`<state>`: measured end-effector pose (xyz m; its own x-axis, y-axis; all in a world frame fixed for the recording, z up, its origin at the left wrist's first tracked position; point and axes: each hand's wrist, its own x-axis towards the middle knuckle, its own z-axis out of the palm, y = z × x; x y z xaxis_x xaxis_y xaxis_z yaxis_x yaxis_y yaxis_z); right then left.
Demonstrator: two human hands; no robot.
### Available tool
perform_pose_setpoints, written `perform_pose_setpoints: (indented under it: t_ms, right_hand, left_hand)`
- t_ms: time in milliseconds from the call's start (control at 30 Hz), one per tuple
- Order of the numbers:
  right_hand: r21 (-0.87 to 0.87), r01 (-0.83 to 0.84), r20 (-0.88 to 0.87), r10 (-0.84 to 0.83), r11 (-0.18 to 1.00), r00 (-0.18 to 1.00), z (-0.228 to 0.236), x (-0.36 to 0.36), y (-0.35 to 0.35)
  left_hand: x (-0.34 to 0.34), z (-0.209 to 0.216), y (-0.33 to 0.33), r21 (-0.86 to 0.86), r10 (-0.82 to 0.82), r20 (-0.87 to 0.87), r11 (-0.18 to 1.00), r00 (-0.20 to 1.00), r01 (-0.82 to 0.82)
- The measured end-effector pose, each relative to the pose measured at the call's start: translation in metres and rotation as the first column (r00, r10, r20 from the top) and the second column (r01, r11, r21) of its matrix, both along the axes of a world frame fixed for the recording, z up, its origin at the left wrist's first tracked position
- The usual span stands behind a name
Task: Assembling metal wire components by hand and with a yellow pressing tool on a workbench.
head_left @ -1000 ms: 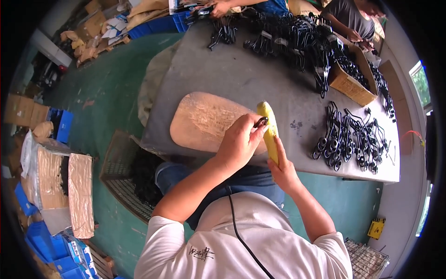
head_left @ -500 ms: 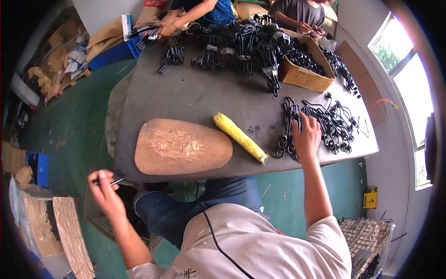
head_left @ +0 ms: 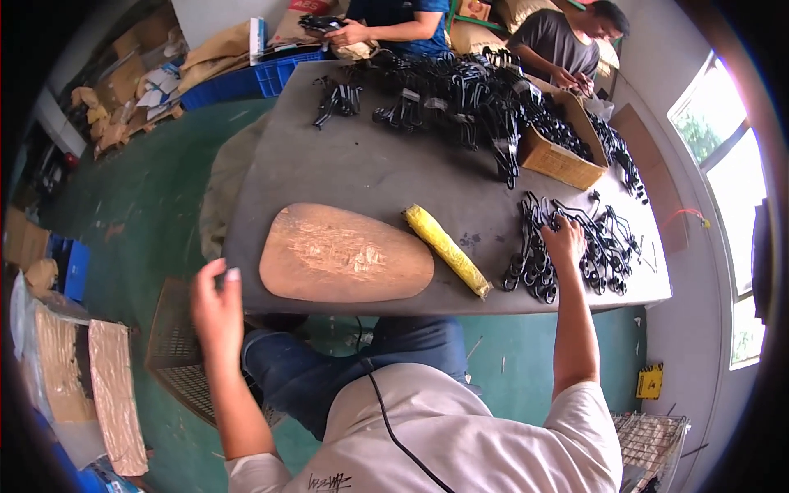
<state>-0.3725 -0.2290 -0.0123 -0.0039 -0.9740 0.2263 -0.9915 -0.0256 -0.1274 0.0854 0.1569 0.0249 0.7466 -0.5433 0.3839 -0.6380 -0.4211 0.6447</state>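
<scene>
My left hand [head_left: 218,311] is raised beside the table's left front corner, thumb and forefinger apart, with nothing visible in it. My right hand [head_left: 565,244] reaches into a loose pile of black bent metal rods with looped ends [head_left: 610,256]. Its fingers are bent and closed on one of the rods, partly hidden by the hand. Left of that pile lies a yellow wrapped roll [head_left: 446,251], slanting across the table. A worn brown oval board [head_left: 345,255] with a scraped, flaking middle rests at the table's front edge.
Bundles of black rods [head_left: 460,90] cover the far side of the grey table [head_left: 378,172]. A cardboard box [head_left: 567,164] holds small black parts. Two people work across the table, one with hands [head_left: 349,33] on dark parts. A plastic crate [head_left: 177,345] stands below my left hand.
My left hand has risen toward the table corner, and the thin dark piece it held is gone from it. My right hand's fingers have closed in the rod pile. The view has shifted slightly.
</scene>
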Motion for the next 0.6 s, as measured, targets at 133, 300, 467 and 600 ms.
perform_pose_setpoints:
  t_ms: [133,300,467,600]
  right_hand:
    - [-0.46,-0.198,0.048,0.247,0.866,0.968,0.022,0.03,0.051]
    - [-0.538,-0.611,-0.01,0.72,0.581,0.694,0.061,0.111,0.148]
    - [-0.426,-0.782,0.154,0.888,0.455,0.433,0.028,0.135,0.167]
    - [-0.202,-0.653,0.145,0.682,0.73,0.717,-0.021,0.12,0.138]
  left_hand:
    - [-0.064,0.0,-0.06,-0.215,-0.396,-0.405,0.917,0.824,0.335]
    - [-0.132,-0.005,-0.13,-0.455,-0.762,-0.483,0.64,0.432,0.62]
    - [-0.141,0.007,-0.158,-0.486,-0.761,-0.512,0.639,0.399,0.596]
    - [-0.121,-0.001,-0.149,-0.311,-0.602,-0.52,0.794,0.605,0.523]
